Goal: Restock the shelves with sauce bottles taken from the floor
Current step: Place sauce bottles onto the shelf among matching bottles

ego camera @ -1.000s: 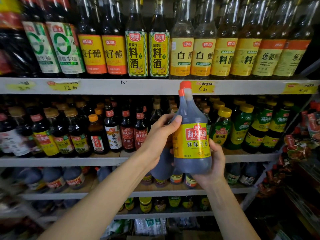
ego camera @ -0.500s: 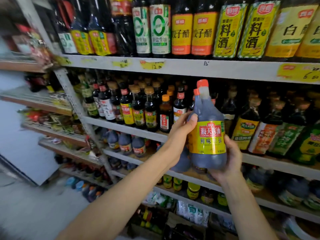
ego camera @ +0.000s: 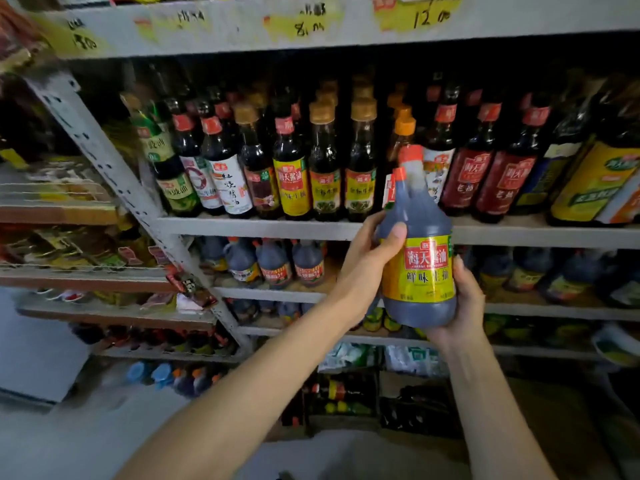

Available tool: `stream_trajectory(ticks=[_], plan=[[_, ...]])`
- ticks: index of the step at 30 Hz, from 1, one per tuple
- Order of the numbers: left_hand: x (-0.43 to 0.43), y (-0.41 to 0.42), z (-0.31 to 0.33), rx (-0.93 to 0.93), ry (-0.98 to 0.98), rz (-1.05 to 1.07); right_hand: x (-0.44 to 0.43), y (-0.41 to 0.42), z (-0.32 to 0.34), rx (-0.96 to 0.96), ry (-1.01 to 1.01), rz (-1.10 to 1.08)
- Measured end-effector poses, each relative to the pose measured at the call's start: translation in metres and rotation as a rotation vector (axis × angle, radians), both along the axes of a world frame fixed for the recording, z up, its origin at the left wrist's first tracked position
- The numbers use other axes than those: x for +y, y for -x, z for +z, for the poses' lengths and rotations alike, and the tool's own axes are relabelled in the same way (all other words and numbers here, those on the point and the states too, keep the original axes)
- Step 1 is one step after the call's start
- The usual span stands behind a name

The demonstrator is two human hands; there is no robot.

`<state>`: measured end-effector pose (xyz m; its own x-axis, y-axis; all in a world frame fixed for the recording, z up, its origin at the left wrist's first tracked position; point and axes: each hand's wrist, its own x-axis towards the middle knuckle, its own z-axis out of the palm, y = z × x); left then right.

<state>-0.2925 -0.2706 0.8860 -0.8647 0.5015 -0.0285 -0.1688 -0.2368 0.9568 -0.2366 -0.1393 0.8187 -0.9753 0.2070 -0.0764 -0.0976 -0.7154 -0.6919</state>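
Note:
I hold a dark soy sauce jug [ego camera: 415, 237] with a yellow and red label and an orange cap, upright in front of the shelves. My left hand [ego camera: 363, 268] grips its left side, thumb across the top of the label. My right hand [ego camera: 462, 306] cups its base and right side from below. Behind the jug a shelf [ego camera: 263, 227] carries a row of tall sauce bottles [ego camera: 291, 168]. One shelf lower stand several matching dark jugs [ego camera: 273, 263], with a gap right of them behind my left hand.
A slanted grey shelf upright [ego camera: 114, 174] divides this rack from snack packets [ego camera: 69, 244] on the left. Price tags [ego camera: 308, 22] are stuck on the upper shelf edge. Bottles [ego camera: 162, 375] and dark crates [ego camera: 346, 396] sit at floor level below; pale floor lies at lower left.
The view has swung left and down, from the upper shelves to the middle and lower ones. Both hands keep the same grip on the jug, now level with the lower jug shelf.

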Motion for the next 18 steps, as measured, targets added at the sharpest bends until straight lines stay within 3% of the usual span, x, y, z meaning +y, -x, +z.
stream_trajectory(ticks=[6, 12, 17, 18], plan=[[-0.035, 0.022, -0.028, -0.012, 0.038, -0.110, -0.036, 0.003, -0.022, 0.067, -0.036, -0.054], [-0.019, 0.012, -0.063, -0.010, 0.038, -0.223, -0.021, -0.029, -0.053, -0.028, -0.023, -0.151], [0.015, -0.002, -0.134, -0.031, -0.037, -0.268, -0.005, -0.047, -0.112, -0.001, -0.025, -0.189], [0.022, -0.003, -0.150, -0.036, -0.044, -0.264, 0.001, -0.053, -0.125, -0.068, -0.102, -0.314]])
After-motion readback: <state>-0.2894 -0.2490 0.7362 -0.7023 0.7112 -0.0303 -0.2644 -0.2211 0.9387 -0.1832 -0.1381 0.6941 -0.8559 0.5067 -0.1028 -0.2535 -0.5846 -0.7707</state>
